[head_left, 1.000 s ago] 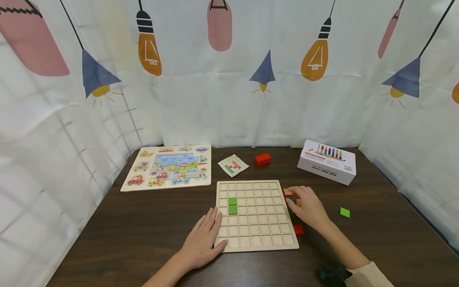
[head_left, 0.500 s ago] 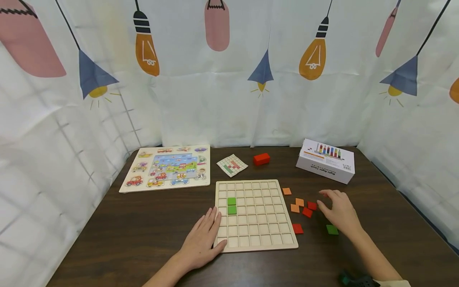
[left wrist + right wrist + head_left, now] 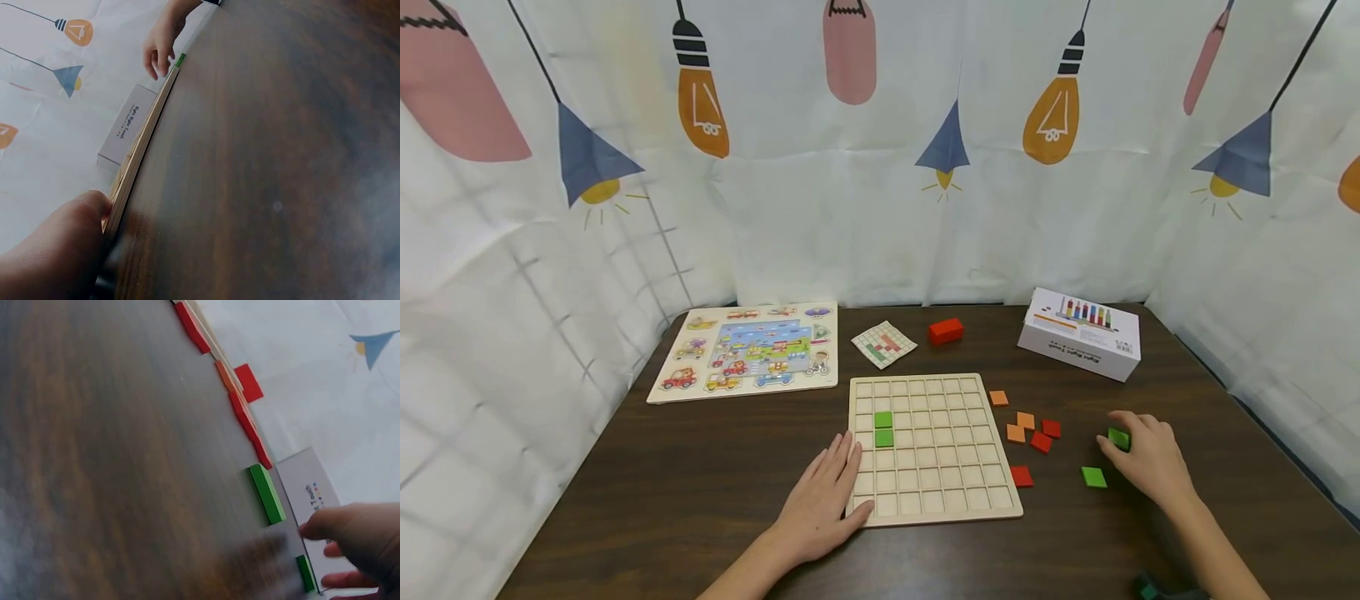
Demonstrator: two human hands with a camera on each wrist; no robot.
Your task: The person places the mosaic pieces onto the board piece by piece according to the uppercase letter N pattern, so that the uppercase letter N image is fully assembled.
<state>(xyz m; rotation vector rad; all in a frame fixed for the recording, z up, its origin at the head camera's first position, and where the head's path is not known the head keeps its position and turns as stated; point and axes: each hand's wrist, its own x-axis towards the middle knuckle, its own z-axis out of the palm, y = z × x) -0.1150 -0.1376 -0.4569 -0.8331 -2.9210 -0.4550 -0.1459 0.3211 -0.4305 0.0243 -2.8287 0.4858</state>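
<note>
A wooden grid board point(image 3: 925, 479) lies at the middle of the table, with two green tiles point(image 3: 883, 428) set in its cells near the left. My left hand point(image 3: 820, 500) rests on the board's left edge, fingers straight and thumb at the near corner. Off to the right, my right hand point(image 3: 1153, 458) hovers around a green tile point(image 3: 1118, 438), thumb and fingers parted. In the right wrist view its fingers look apart from that green tile point(image 3: 305, 573). Another green tile point(image 3: 1093, 477) lies just nearer. Orange tiles point(image 3: 1016, 433) and red tiles point(image 3: 1041, 442) lie beside the board.
Behind the board lie a patterned card point(image 3: 883, 344) and a red block point(image 3: 946, 331). A white box point(image 3: 1078, 333) stands at the back right, a vehicle picture puzzle point(image 3: 748, 350) at the back left. A printed curtain point(image 3: 865, 217) hangs behind the table.
My right hand has moved right, away from the orange tiles beside the board, to the far green tile. The nearer green tile is now fully uncovered. My left hand stays on the board.
</note>
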